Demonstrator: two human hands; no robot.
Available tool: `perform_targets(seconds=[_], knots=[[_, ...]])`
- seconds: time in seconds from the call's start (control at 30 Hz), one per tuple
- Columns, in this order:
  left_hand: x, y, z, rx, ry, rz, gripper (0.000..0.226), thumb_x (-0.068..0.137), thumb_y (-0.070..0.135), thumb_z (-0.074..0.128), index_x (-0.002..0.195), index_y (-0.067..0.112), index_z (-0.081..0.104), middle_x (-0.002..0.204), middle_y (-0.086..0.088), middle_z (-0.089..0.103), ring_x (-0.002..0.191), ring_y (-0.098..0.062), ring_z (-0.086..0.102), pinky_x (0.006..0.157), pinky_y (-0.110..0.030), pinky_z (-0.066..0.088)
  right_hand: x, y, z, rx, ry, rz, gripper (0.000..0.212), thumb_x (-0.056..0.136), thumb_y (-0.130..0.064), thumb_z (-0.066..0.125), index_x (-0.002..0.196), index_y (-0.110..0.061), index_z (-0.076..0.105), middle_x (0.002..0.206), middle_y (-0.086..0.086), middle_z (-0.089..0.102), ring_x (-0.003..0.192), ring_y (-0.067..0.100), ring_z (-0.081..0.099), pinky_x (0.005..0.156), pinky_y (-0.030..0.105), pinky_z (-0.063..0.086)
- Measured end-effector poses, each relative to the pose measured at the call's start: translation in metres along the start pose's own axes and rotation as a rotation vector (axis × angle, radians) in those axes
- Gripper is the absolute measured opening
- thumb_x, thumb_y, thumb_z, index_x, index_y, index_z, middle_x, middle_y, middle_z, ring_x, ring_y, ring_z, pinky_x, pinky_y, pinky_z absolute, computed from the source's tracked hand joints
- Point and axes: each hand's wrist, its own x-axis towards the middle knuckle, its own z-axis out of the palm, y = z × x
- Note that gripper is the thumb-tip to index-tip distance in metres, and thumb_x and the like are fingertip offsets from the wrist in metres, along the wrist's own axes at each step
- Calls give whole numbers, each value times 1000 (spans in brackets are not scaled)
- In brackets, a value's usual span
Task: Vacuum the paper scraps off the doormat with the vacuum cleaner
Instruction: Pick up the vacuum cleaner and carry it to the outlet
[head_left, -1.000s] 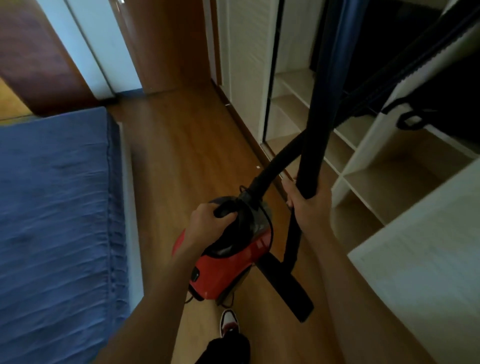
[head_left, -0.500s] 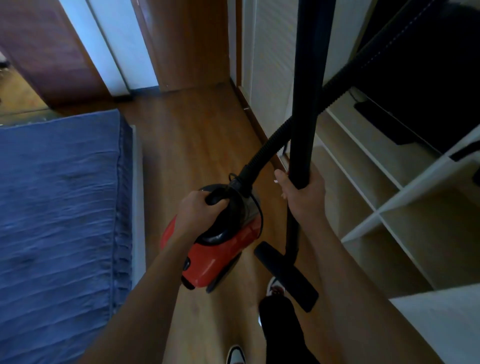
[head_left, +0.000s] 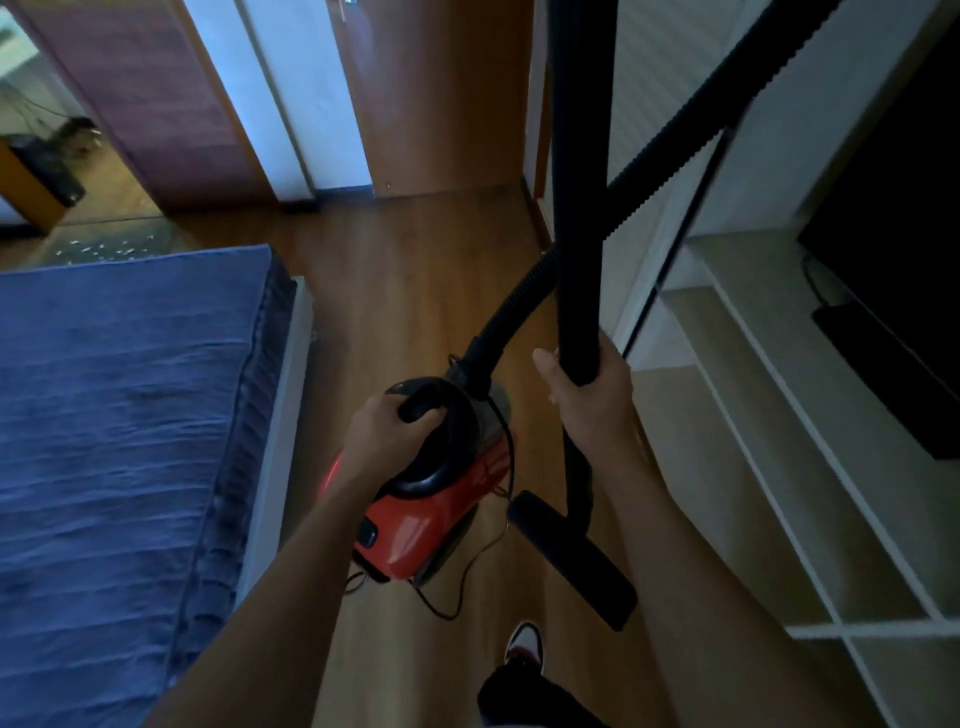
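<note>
Your left hand (head_left: 387, 436) has its fingers (head_left: 382, 410) wrapped over the black top handle of the red vacuum cleaner (head_left: 415, 530). Your right hand (head_left: 587, 400) grips the black wand (head_left: 576, 156), fingers closed round the tube, which stands near upright. The floor head (head_left: 576, 561) sits at the wand's lower end, just right of the cleaner body. The ribbed hose (head_left: 675, 148) runs from the body up behind the wand toward the upper right. A thin cord (head_left: 452, 617) trails beneath the cleaner over the wooden floor (head_left: 405, 291). The doormat (head_left: 111, 240) lies well apart from the cleaner, past the far end of the blue bed (head_left: 114, 441) at upper left, with white paper scraps (head_left: 91, 249) scattered on it. Open shelving (head_left: 753, 519) flanks you on the right.
</note>
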Motion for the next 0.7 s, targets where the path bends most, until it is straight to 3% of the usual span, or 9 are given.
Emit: perform_targets(seconds=[0.13, 0.27, 0.37, 0.5, 0.7], knots=[[58, 20, 5, -29, 58, -23, 37, 86, 33, 73, 54, 24, 57, 51, 7, 58, 51, -15, 60, 51, -34, 47, 69, 8, 13, 6, -32, 2, 24, 94, -21, 76, 84, -34, 59, 80, 3, 62, 71, 12, 61, 69, 43, 58], [105, 29, 3, -51, 134, -18, 36, 85, 30, 73, 53, 25, 57, 47, 7, 56, 49, -11, 58, 49, -30, 41, 125, 12, 30, 3, -100, -9, 24, 94, -24, 76, 81, -30, 57, 80, 17, 63, 71, 25, 62, 65, 36, 52], [139, 31, -1, -60, 146, -24, 31, 85, 33, 72, 58, 22, 62, 52, 4, 60, 53, -14, 61, 50, -31, 43, 165, 17, 45, 6, -129, -9, 25, 94, -25, 75, 81, -31, 55, 75, 8, 60, 70, 21, 61, 64, 31, 50], [193, 29, -4, -66, 165, -47, 31, 86, 33, 72, 59, 23, 62, 53, 4, 60, 54, -15, 62, 50, -28, 41, 219, 30, 70, 19, -153, 7, 24, 94, -26, 75, 80, -25, 56, 79, 20, 63, 68, 25, 61, 63, 32, 50], [302, 18, -19, -89, 193, -72, 28, 86, 34, 72, 61, 27, 64, 57, 3, 64, 57, -11, 64, 51, -30, 45, 317, 50, 129, 43, -174, 21, 22, 94, -24, 76, 82, -30, 58, 77, 6, 63, 69, 13, 62, 64, 26, 51]])
